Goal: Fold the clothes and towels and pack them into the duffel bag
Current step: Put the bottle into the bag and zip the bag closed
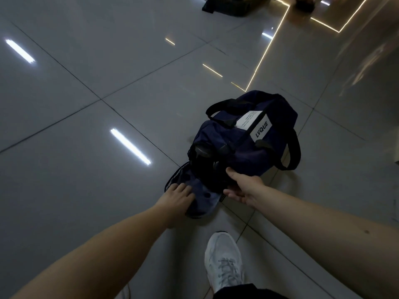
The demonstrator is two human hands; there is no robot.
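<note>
A navy duffel bag [248,145] with black handles and a white label lies on the glossy tiled floor. Its near end compartment is unzipped, and the round flap [200,195] lies folded down toward me. My left hand [177,197] presses flat on that flap with straight fingers. My right hand [244,188] is at the bag's near right edge, thumb on the fabric and fingers curled under it. No clothes or towels show in view.
My white sneaker [223,262] stands just behind the bag. A dark bag or bundle [228,5] lies far back on the floor. Lit strips run along the floor at the upper right, next to a wall or cabinet on the right.
</note>
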